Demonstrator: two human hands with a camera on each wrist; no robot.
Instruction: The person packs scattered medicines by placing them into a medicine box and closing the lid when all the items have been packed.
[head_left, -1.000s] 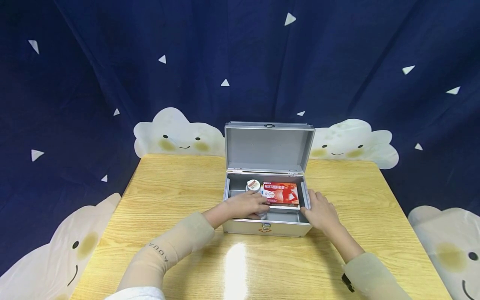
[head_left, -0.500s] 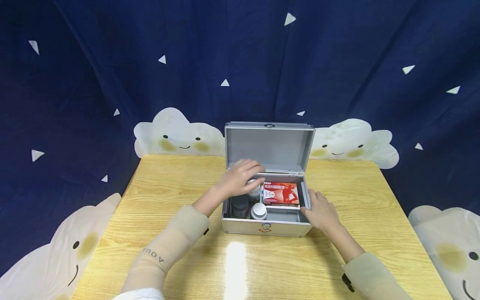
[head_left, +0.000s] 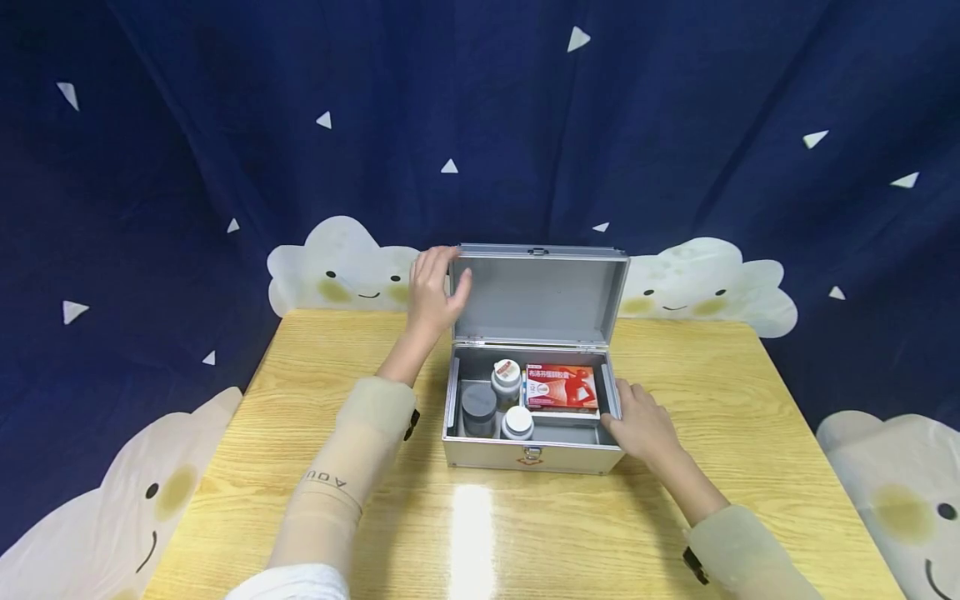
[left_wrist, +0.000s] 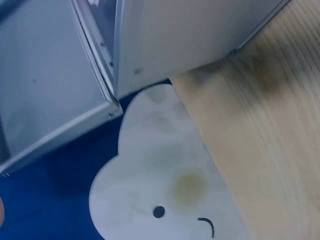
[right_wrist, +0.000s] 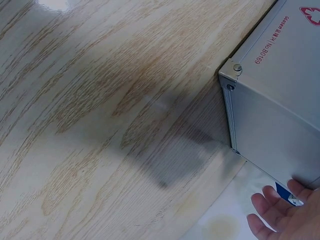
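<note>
A silver metal medicine case stands on the table with its lid raised. At the lid's upper left corner is my left hand, fingers extended upward and thumb spread in front of the lid's inner face. My right hand rests against the case's right side; in the right wrist view its fingers look relaxed, mostly off the metal. Inside are a grey-lidded dark jar, a white bottle behind it, another white-capped bottle in front, and a red medicine box lying on other boxes.
The wooden table extends to both sides and in front of the case. A dark blue curtain with white triangles hangs behind, with white cloud cutouts along the table's back edge. A latch sits on the case's front.
My left hand has left the front white bottle inside the case and moved up and left to the lid's corner, uncovering the jar and bottles. The right hand has stayed in place.
</note>
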